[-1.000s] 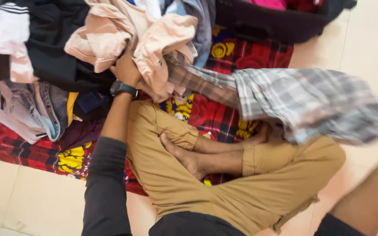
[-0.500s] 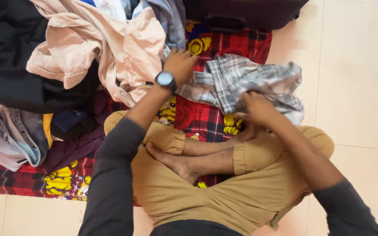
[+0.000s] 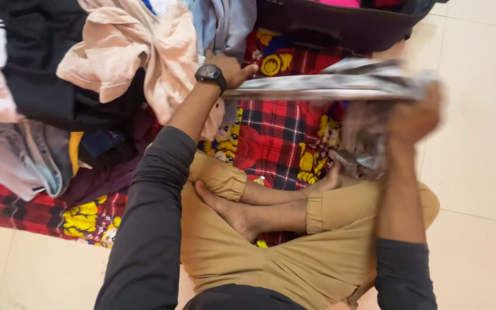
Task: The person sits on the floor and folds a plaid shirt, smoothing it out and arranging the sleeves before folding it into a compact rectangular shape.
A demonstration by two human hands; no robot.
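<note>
We stretch a soft grey plaid shirt [image 3: 328, 85], blurred and taut, above the red checked blanket [image 3: 271, 132]; our left hand [image 3: 231, 66] and raised right hand [image 3: 414, 117] pinch its ends, fingers closed.

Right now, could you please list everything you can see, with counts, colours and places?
Checked shirt: 1, grey and white, stretched between both hands above the blanket.
Peach garment: 1, pale pink, top of the pile, upper left.
Black garment: 1, under the peach one.
Jeans: 1, faded blue, left edge.
Blue-grey garment: 1, top centre.
Blanket: 1, red check with yellow prints, on the floor.
Suitcase: 1, dark, open, top right.
Floor: pale tiles.
Watch: 1, black, left wrist.
Left hand: grips the shirt's left end.
Right hand: blurred, grips the right end.
Legs: crossed, tan trousers, bare feet.
</note>
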